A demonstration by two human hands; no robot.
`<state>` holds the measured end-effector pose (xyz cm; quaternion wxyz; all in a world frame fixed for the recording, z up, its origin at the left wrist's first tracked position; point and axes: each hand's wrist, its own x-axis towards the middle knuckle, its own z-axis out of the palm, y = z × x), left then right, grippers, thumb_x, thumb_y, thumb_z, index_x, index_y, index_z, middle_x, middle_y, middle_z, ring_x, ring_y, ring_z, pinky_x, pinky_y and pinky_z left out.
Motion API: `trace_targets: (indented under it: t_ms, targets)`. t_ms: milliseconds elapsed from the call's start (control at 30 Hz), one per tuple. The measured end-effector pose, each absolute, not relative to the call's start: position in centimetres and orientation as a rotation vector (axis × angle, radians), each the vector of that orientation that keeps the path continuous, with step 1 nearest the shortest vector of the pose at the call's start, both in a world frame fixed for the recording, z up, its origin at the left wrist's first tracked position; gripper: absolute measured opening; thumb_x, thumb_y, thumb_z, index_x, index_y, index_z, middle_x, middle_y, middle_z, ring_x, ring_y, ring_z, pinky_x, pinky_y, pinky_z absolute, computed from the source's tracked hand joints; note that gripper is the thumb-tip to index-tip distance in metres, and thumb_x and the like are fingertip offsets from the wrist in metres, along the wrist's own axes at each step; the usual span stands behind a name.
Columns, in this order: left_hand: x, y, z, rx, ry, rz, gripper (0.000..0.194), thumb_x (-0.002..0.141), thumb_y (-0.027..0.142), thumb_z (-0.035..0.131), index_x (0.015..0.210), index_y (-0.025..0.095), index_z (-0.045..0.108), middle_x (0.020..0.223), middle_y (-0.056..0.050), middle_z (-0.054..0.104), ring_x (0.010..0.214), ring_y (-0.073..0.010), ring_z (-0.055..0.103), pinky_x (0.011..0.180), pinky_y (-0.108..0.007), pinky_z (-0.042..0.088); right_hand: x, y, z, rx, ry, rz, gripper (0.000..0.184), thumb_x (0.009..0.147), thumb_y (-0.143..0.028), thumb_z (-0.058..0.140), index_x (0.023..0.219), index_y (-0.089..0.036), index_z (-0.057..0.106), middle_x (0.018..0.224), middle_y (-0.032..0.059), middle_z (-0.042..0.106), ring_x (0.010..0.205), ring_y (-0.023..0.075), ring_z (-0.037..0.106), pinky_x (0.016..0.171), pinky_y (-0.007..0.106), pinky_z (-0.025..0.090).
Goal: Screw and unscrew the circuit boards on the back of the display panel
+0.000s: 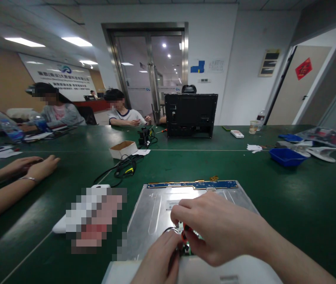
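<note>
Before me lies a flat display panel with a bare metal back [150,213], and a blue circuit strip [185,185] runs along its far edge. My right hand [215,227] is closed around a small red and black tool [184,236], mostly hidden by the fingers. Beneath it, bits of a green circuit board show near the panel's close edge. My left hand [160,258] is at the same spot, fingers bent and together against the board; what they grip cannot be made out. A white casing [244,270] sits at the near side, under my wrists.
Left of the panel are a white case [76,215] and a blurred-out item. Black cables [120,169] and a small open box [123,150] lie beyond. A black monitor housing [190,116] stands opposite; a blue tray [287,156] is right. Another person's hands [39,167] are at left.
</note>
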<state>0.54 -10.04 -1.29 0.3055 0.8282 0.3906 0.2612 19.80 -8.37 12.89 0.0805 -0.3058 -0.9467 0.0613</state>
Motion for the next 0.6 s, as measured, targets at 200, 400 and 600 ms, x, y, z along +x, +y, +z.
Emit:
trace_targets:
  t_ms: [200,400,600]
  targets:
    - [0.37,-9.94,-1.64,2.191,1.019,0.704,0.036,0.083,0.004,0.044,0.111,0.022,0.059,0.108,-0.007,0.065,0.096,-0.0209,0.061,0.084,-0.029,0.05,19.61,-8.26,12.85,-0.982,-2.797,0.115,0.01,0.084,-0.024,0.053,0.093,-0.02,0.053,0.081,0.0014,0.068,0.061,0.0132,0.053,0.049,0.029,0.018]
    - [0.27,-10.01,-1.69,2.191,1.038,0.708,0.036,0.085,0.005,0.045,0.114,0.023,0.058,0.112,-0.007,0.065,0.095,-0.02,0.062,0.084,-0.029,0.05,19.51,-8.15,12.79,-1.016,-2.794,0.133,0.01,0.088,-0.03,0.054,0.09,-0.02,0.056,0.077,0.0006,0.069,0.06,0.0127,0.054,0.05,0.028,0.019]
    - [0.51,-9.82,-1.05,2.22,1.01,0.724,0.033,0.083,0.005,0.044,0.108,0.02,0.06,0.108,-0.009,0.065,0.097,-0.0219,0.061,0.085,-0.031,0.05,19.84,-8.51,13.08,-0.923,-2.808,0.176,0.022,0.076,-0.027,0.057,0.097,-0.02,0.053,0.087,0.0015,0.065,0.066,0.015,0.054,0.049,0.028,0.023]
